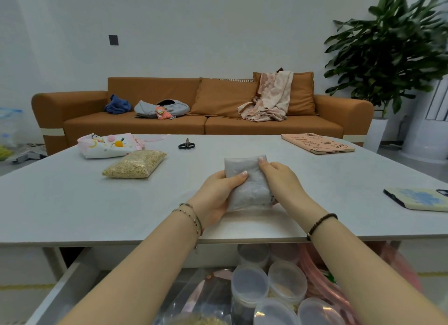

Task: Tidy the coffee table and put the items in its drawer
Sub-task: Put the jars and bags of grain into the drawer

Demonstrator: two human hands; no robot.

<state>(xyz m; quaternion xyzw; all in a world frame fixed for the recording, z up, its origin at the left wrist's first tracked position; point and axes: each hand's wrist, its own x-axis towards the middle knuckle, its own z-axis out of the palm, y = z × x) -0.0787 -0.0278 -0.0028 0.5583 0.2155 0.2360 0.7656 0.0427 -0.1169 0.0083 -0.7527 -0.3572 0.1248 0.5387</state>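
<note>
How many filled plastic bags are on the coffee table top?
2. A grain bag lies left of centre. A grey bag is at centre, gripped by the left hand and right hand. The open drawer below holds more, partly hidden.

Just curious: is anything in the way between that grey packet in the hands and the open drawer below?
Nothing visible blocks it. The left hand and right hand hold the grey packet over the table; the drawer stands open below the front edge. Lidded tubs and bags crowd its right side.
</note>
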